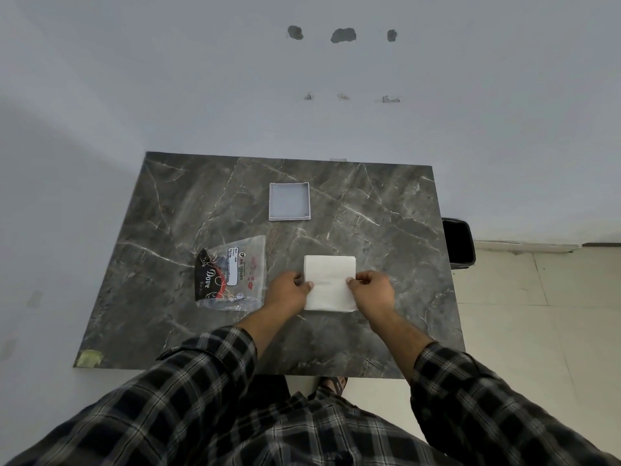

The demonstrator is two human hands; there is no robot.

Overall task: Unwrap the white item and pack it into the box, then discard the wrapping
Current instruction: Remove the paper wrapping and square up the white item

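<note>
Now your left hand (289, 290) and right hand (369, 289) pinch the side edges of the white tissue stack (330, 282), lying flat near the tabletop's (386, 210) near edge, long axis running near-to-far. Grey open box (289, 200) sits apart toward the far edge. Empty clear wrapper (232, 274) lies just left of your left hand.

Both hands grip a white tissue stack (330, 280) lying on the marble table (386, 230): left hand (289, 290) at its left edge, right hand (371, 289) at its right; empty wrapper (232, 274) lies just left; open box (289, 201) sits farther back; black bin (458, 242) stands beyond the table's right edge.
</note>
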